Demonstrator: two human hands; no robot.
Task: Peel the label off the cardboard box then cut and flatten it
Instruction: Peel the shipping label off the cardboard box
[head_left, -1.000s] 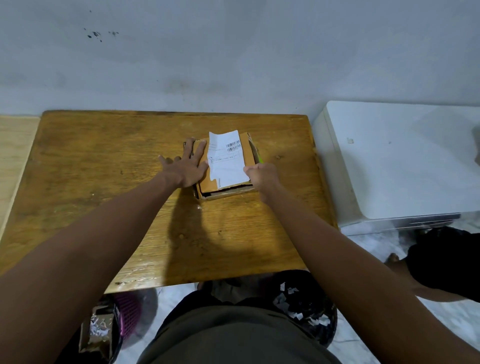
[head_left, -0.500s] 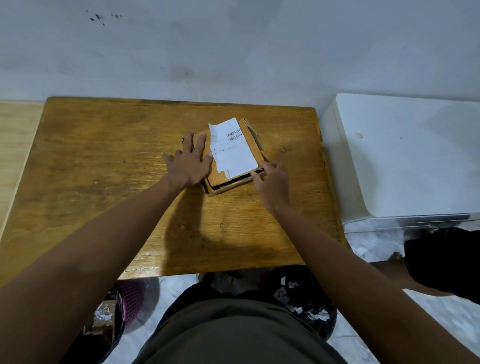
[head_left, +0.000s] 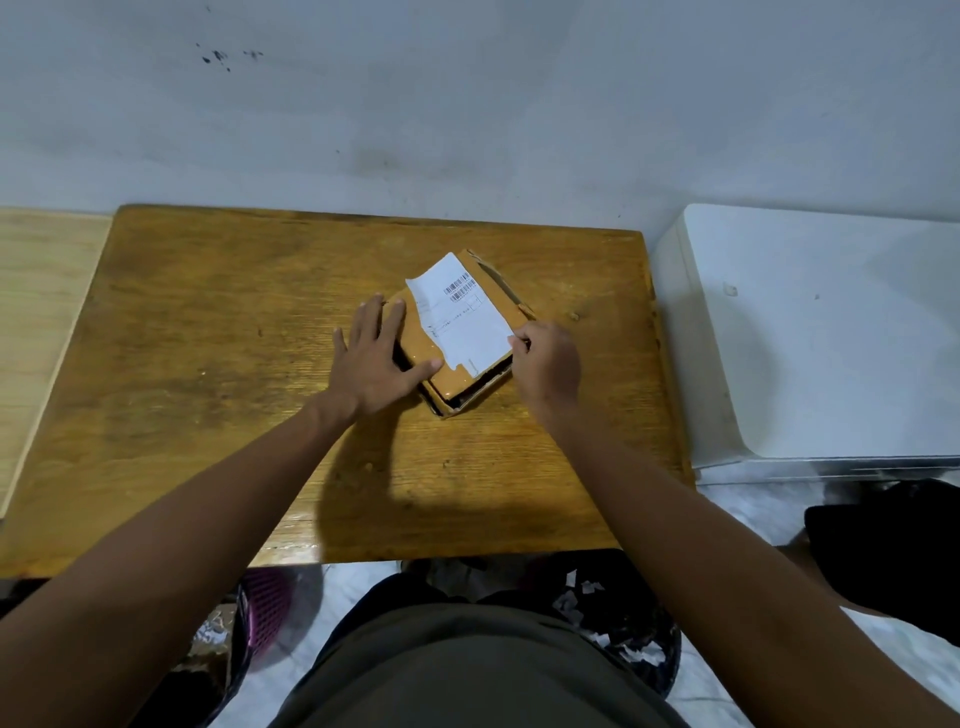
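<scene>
The cardboard box (head_left: 465, 343) has turned over the last second, so one corner now points toward the table's (head_left: 218, 332) near edge. The right hand (head_left: 545, 361) has shifted to pinch the white label's (head_left: 460, 319) right edge, so peeling looks about to start. The left hand (head_left: 371, 358) stays flat and spread on the box's left side. The box lies right of centre, shallow, glossy brown; the barcoded label is crinkled and ragged-edged.

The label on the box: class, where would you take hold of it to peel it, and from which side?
Probably pinch the label at its near right corner, coming from the right, where the right hand already is. Its edges there look loose, while the left hand pins the box flat.
</scene>
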